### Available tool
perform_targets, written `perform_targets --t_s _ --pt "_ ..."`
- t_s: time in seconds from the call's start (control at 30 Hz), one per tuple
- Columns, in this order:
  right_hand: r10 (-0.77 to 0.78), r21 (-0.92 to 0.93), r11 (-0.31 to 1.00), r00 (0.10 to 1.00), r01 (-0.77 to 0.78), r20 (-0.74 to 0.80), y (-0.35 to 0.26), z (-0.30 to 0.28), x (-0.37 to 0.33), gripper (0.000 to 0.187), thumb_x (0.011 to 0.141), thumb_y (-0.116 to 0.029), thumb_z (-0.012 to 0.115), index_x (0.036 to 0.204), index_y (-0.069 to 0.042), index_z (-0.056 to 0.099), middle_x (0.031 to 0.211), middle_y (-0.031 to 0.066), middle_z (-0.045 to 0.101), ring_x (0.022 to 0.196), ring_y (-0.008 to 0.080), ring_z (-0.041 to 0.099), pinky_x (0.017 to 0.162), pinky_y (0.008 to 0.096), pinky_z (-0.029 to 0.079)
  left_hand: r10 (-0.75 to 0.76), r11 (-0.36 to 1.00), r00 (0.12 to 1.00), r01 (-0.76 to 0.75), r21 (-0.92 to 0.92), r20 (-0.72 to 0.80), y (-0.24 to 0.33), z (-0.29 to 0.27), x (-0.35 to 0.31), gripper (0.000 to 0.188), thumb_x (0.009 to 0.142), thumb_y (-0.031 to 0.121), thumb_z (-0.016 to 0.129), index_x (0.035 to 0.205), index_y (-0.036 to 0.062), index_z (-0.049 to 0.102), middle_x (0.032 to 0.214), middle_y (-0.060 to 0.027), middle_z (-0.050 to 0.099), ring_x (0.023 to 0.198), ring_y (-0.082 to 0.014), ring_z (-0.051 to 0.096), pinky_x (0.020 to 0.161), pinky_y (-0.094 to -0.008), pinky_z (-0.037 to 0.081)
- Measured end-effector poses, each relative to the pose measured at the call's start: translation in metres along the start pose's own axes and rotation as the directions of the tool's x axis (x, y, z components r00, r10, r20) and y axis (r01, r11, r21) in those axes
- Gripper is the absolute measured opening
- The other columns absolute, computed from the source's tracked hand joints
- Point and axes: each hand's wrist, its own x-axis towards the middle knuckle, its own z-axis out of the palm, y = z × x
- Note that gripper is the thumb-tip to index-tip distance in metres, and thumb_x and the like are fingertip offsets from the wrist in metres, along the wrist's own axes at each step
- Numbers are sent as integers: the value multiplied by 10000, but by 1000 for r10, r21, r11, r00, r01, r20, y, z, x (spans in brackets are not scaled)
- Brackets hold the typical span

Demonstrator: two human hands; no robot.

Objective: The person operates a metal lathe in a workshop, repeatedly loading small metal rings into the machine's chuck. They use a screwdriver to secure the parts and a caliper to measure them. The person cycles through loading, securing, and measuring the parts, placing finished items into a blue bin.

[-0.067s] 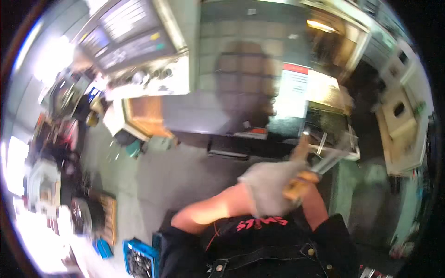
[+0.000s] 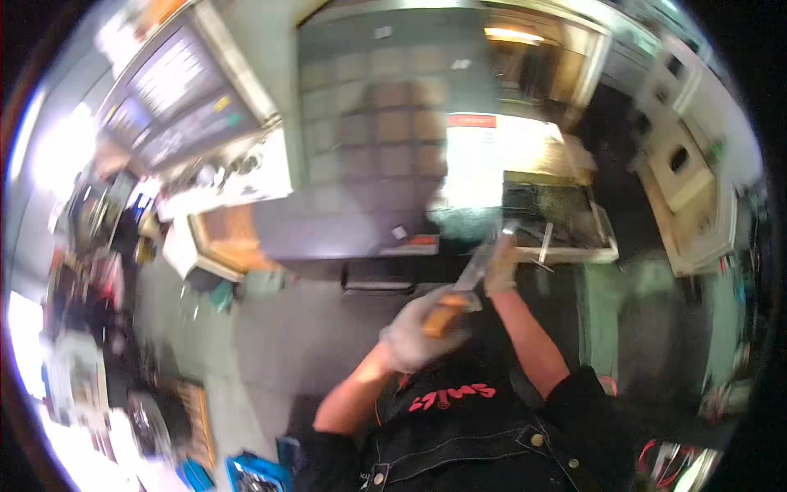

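My left hand (image 2: 414,334), in a pale glove, is wrapped around the orange-yellow handle of a hand tool (image 2: 443,318). The tool's long flat metal blade slants up and to the right toward my right hand; blur hides its exact kind. My right hand (image 2: 501,274), also gloved, is closed and raised at the front of the machine. A small shiny tip (image 2: 510,227) shows above its fingers, but what it belongs to is unclear. Whether the blade touches that piece cannot be made out. Both hands are in front of my dark clothes.
Ahead stands a machine with a dark gridded door (image 2: 393,139) and a door handle (image 2: 377,279). A control panel (image 2: 184,90) juts out at the left. Right of the door is a lit opening above a metal ledge (image 2: 566,252). Blue bins (image 2: 254,474) stand low at the left.
My left hand has come down and left, away from overlapping my right hand, and the tool's blade now points more upward. The whole view has shifted, with the machine further left.
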Motion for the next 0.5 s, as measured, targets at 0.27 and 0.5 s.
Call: perform_targets --t_s 0.27,0.5 --pt "114 49 992 993 -112 -26 12 -5 8 512 923 -261 554 1298 33 365 1142 66 538 1051 127 472 945 252 356 -460 767 825 184 -615 -327 -165 15 -60 582 667 7 665 1207 66 455 984 -26 530 954 -175 545 835 -315 463" --pt "57 63 996 997 -60 48 -16 1 -1 353 920 -288 551 1136 -10 519 1001 36 555 919 121 490 859 250 390 -350 689 863 -27 -725 -365 -150 13 -73 589 725 142 715 1227 89 413 1057 -93 560 997 -257 570 883 -436 445"
